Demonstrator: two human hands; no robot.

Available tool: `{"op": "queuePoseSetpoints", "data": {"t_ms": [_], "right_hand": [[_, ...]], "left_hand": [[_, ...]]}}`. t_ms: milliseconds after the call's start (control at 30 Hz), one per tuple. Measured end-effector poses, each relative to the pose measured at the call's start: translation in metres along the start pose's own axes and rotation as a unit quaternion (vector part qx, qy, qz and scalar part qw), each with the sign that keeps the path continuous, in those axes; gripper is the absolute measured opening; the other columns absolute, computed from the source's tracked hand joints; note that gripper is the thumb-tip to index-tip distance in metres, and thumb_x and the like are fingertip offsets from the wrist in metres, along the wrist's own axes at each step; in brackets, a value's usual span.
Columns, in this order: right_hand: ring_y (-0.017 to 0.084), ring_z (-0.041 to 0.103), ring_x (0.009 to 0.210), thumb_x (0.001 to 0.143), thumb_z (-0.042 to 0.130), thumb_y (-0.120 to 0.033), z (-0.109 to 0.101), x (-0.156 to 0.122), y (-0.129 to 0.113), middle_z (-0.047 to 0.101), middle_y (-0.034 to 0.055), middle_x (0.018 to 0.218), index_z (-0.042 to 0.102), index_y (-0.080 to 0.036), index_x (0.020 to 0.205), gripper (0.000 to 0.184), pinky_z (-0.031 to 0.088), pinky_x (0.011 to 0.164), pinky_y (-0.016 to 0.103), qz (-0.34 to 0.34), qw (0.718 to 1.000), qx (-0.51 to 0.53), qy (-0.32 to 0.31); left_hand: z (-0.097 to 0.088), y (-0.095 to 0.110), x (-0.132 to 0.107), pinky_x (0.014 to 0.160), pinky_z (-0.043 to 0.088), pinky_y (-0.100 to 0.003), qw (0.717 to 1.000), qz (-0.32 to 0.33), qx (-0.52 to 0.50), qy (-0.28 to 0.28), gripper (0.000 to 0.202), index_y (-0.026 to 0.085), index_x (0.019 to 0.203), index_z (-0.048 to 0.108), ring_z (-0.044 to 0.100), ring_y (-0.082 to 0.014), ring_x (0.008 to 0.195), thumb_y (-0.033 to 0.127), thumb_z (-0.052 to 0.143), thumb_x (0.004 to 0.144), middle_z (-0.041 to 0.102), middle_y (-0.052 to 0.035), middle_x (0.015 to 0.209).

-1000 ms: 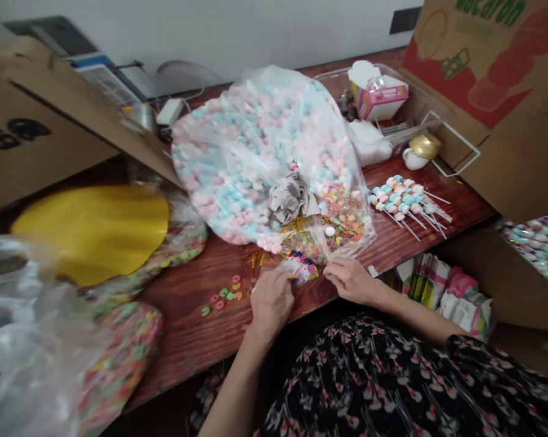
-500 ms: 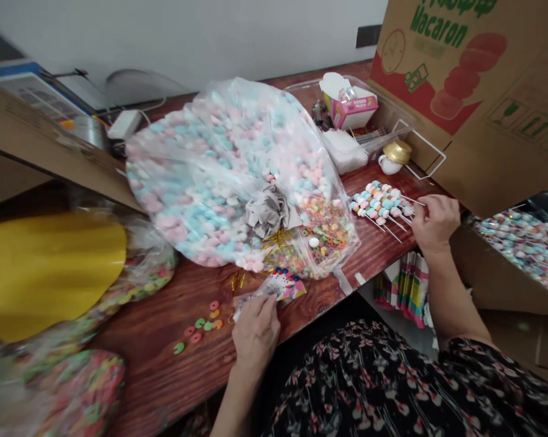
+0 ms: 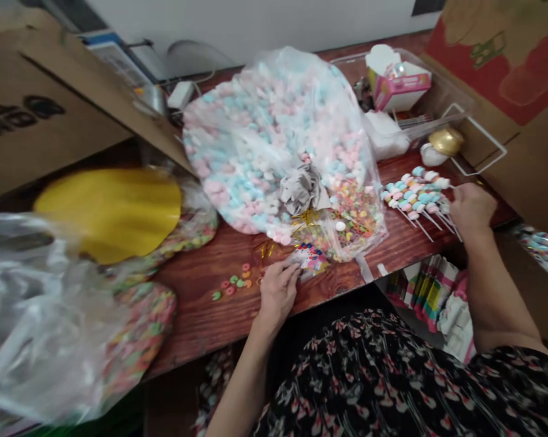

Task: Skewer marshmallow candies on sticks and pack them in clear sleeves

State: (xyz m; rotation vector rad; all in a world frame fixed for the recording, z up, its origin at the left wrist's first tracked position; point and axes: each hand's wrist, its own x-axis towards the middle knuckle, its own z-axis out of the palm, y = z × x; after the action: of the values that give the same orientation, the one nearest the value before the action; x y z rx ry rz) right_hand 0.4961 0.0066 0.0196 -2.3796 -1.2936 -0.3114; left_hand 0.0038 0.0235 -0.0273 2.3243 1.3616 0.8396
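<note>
My left hand point(image 3: 278, 290) lies at the table's front edge. Its fingers are closed on the near end of a small clear plastic bag point(image 3: 314, 260) with a colourful print. Loose candy rings point(image 3: 230, 291) in red, green and orange lie just left of it. At the right, my right hand point(image 3: 474, 209) is closed, its fingertips pinching a stick end of the marshmallow skewers point(image 3: 417, 195). These pastel skewers lie in a pile on the table, their white sticks pointing toward me. The fingertips of my right hand are partly hidden.
A large clear bag of marshmallows point(image 3: 264, 121) fills the middle, with crumpled grey paper point(image 3: 301, 187) on it and a bag of candy rings point(image 3: 358, 212) against it. A yellow sheet point(image 3: 114, 209) is left. A plastic tray point(image 3: 451, 91), a gold-lidded jar point(image 3: 444, 142) and cardboard boxes point(image 3: 524, 145) stand right.
The view has swung to the left, so the things appear further right and more of the left-hand bags shows. Both hands keep to the same bag and skewers.
</note>
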Motion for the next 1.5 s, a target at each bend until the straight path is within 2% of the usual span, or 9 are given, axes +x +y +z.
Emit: {"op": "queuePoseSetpoints", "data": {"t_ms": [100,233,467,633,800,1000,1133,1267,1500], "right_hand": [[0.025,0.061,0.09,0.094,0.039,-0.026,-0.01,-0.015,-0.008,0.065,0.0148,0.09,0.064,-0.017,0.094,0.026,0.043,0.078,0.038,-0.008,0.998,0.043,0.054],[0.018,0.057,0.066,0.089,0.054,-0.033,-0.026,-0.055,-0.052,0.06,0.0053,0.069,0.064,-0.019,0.083,0.018,0.045,0.069,0.033,-0.033,0.941,0.312,0.127],[0.011,0.047,0.055,0.091,0.05,-0.039,-0.021,-0.142,-0.157,0.058,-0.001,0.067,0.059,-0.021,0.085,0.021,0.039,0.054,0.025,0.02,0.799,0.569,-0.194],[0.011,0.05,0.055,0.096,0.044,-0.036,-0.003,-0.167,-0.216,0.053,-0.0046,0.059,0.06,-0.021,0.099,0.023,0.042,0.062,0.026,-0.099,0.723,0.598,-0.332],[0.011,0.055,0.059,0.097,0.042,-0.035,0.015,-0.167,-0.247,0.058,-0.0031,0.063,0.057,-0.02,0.098,0.022,0.044,0.068,0.027,-0.179,0.74,0.555,-0.336],[0.01,0.053,0.053,0.099,0.038,-0.034,0.022,-0.17,-0.255,0.058,-0.0032,0.063,0.051,-0.021,0.089,0.02,0.043,0.058,0.024,-0.199,0.73,0.556,-0.343],[0.013,0.053,0.059,0.097,0.037,-0.024,0.025,-0.171,-0.252,0.054,-0.0025,0.063,0.05,-0.021,0.09,0.015,0.042,0.063,0.026,-0.262,0.775,0.491,-0.298],[0.015,0.052,0.063,0.094,0.036,-0.017,0.026,-0.174,-0.247,0.053,-0.0009,0.066,0.05,-0.02,0.093,0.015,0.039,0.064,0.027,-0.302,0.806,0.434,-0.268],[0.01,0.049,0.054,0.096,0.039,-0.02,0.014,-0.17,-0.22,0.054,-0.0032,0.067,0.051,-0.021,0.094,0.012,0.039,0.059,0.023,-0.236,0.808,0.465,-0.274]], "left_hand": [[-0.001,-0.001,0.004,0.075,0.052,-0.031,0.997,-0.053,-0.061,-0.005,0.02,0.019,0.088,0.074,0.064,-0.017,0.081,0.027,0.055,0.089,0.069,-0.0061,0.086],[-0.008,-0.005,0.013,0.066,0.048,-0.026,0.985,-0.11,-0.125,-0.046,0.018,0.018,0.072,0.072,0.062,-0.0141,0.069,0.026,0.06,0.083,0.066,-0.0028,0.072],[-0.02,-0.005,0.023,0.063,0.044,-0.025,0.96,-0.194,-0.199,-0.027,0.018,0.016,0.07,0.072,0.059,-0.0137,0.065,0.031,0.067,0.076,0.066,-0.0019,0.067],[-0.019,0.002,0.023,0.063,0.044,-0.025,0.949,-0.203,-0.239,-0.036,0.018,0.015,0.069,0.073,0.058,-0.0133,0.065,0.031,0.069,0.076,0.067,-0.0027,0.068],[-0.013,0.003,0.019,0.064,0.045,-0.025,0.943,-0.187,-0.273,-0.025,0.017,0.016,0.071,0.073,0.059,-0.0136,0.066,0.03,0.068,0.078,0.067,-0.0024,0.068],[-0.002,-0.003,0.006,0.072,0.051,-0.028,0.977,-0.061,-0.203,0.004,0.012,0.019,0.083,0.075,0.064,-0.0159,0.077,0.023,0.064,0.084,0.07,-0.0048,0.082],[0.006,-0.003,-0.003,0.077,0.051,-0.033,0.995,0.004,-0.101,0.022,0.011,0.02,0.082,0.074,0.063,-0.0188,0.084,0.02,0.063,0.085,0.069,-0.0061,0.085],[0.01,-0.003,-0.005,0.077,0.051,-0.035,0.997,0.01,-0.078,0.021,0.009,0.019,0.077,0.07,0.062,-0.0192,0.082,0.022,0.065,0.084,0.068,-0.0061,0.083],[0.007,-0.002,0.0,0.073,0.048,-0.032,0.992,-0.034,-0.119,-0.003,0.013,0.019,0.07,0.066,0.059,-0.0172,0.075,0.025,0.07,0.08,0.065,-0.0031,0.076]]}}
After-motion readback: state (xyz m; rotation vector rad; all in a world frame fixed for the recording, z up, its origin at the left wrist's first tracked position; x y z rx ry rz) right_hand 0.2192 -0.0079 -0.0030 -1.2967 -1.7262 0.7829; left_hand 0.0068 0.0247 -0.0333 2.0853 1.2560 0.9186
